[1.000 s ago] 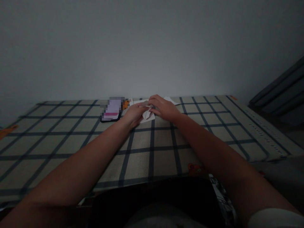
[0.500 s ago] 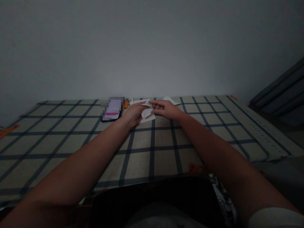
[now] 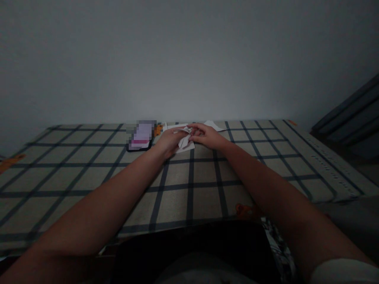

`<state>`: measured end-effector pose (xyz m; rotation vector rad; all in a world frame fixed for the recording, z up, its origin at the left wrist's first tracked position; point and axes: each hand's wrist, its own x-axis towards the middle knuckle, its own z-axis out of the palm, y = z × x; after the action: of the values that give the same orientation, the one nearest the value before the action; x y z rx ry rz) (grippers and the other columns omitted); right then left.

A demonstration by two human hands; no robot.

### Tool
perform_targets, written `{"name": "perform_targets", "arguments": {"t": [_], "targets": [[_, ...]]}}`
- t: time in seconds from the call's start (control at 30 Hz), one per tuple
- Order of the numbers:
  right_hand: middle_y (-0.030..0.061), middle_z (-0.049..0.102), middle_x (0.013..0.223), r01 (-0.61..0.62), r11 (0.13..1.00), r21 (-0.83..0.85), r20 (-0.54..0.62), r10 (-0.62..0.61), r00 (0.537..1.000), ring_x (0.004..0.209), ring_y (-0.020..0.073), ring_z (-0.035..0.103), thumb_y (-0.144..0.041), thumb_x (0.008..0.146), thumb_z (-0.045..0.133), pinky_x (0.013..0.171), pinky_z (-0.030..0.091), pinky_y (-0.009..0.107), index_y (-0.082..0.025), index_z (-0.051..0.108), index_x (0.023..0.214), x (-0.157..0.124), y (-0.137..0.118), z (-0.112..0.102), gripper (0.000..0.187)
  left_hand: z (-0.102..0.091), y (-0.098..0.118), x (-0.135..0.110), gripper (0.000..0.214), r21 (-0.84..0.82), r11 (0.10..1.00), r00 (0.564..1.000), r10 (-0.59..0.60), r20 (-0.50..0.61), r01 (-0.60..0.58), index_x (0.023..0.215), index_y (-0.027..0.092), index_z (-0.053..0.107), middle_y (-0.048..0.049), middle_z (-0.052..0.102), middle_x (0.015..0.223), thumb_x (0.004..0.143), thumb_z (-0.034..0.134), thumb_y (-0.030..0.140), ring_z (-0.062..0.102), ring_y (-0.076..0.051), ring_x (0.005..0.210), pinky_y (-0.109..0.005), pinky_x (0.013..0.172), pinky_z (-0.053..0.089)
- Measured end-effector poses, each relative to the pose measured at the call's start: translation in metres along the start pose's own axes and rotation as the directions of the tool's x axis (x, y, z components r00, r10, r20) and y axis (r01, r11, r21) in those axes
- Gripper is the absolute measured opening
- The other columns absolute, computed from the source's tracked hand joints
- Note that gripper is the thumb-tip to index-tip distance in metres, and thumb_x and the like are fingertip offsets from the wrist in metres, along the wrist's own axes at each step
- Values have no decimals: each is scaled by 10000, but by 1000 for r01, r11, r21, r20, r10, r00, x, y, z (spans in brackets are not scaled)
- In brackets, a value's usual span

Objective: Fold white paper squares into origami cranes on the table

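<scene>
A small piece of folded white paper (image 3: pixel 184 141) is held between both hands, just above the checked tablecloth. My left hand (image 3: pixel 171 140) is closed around its left side, with some fingers hidden behind it. From the right, my right hand (image 3: pixel 206 135) pinches the upper right part of the paper between thumb and fingers. Under and behind the hands lies a flat white sheet (image 3: pixel 189 146), partly covered. Another white sheet (image 3: pixel 215 126) with a pointed corner rests just beyond my right hand.
A phone (image 3: pixel 140 138) with a lit, blurred screen stands or lies left of my left hand. The checked tablecloth (image 3: pixel 118 181) covers the table, which meets a plain wall (image 3: pixel 189 59). Dark folded fabric (image 3: pixel 352 118) hangs at the far right.
The folded paper has shifted slightly in the hands, and a flap now sticks out over my left hand. Both hands stay in nearly the same place.
</scene>
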<state>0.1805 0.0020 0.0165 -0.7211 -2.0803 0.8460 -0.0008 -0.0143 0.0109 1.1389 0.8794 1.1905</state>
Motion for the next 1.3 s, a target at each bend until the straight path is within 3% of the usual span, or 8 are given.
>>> {"name": "perform_targets", "arguments": {"t": [0.2,0.33,0.57,0.93,1.1,1.3], "targets": [[104,668,1143,-11,998,-66,-69,7,998,971,187,621,-240,816,675,934,503,373,-143,602,1290,1,-3,4,489,2,-2,0,426,-27,999,998,44,-35,-45,1072,126,699,-84,740,917,648,723,153,678,-166,739,-297,761,523],[103,631,1272,-45,998,48,-95,49,994,1116,204,604,-236,837,650,999,490,391,-189,585,1311,3,3,8,481,4,1,-2,500,-50,997,998,57,-1,-57,1133,131,681,-83,738,976,635,715,110,683,-162,803,-291,823,510],[107,604,1314,-79,971,224,-93,102,990,1126,204,620,-234,839,651,978,531,396,-195,553,1337,3,7,10,509,7,2,-4,535,-59,996,995,76,64,-72,1179,144,667,-75,727,1019,647,690,86,676,-158,847,-308,879,499],[81,643,1193,-110,948,297,-92,143,985,1017,188,655,-189,824,644,900,581,382,-210,555,1278,3,11,10,462,11,7,-8,498,-137,991,995,9,100,4,1081,160,671,-49,714,996,620,613,-19,676,-147,860,-306,902,511],[71,668,1087,-115,950,289,-85,145,986,931,174,668,-170,794,661,857,587,360,-189,569,1251,4,13,9,466,10,7,-8,507,-173,984,988,-8,154,35,1106,166,661,-55,721,1035,631,660,-12,683,-148,884,-297,900,520],[87,688,1122,-158,944,291,-6,167,986,949,182,674,-220,765,712,920,556,389,-182,606,1233,0,3,1,481,12,11,-9,506,-139,986,992,-79,94,92,1079,142,666,-69,728,986,618,604,-58,688,-148,825,-302,876,533]]}}
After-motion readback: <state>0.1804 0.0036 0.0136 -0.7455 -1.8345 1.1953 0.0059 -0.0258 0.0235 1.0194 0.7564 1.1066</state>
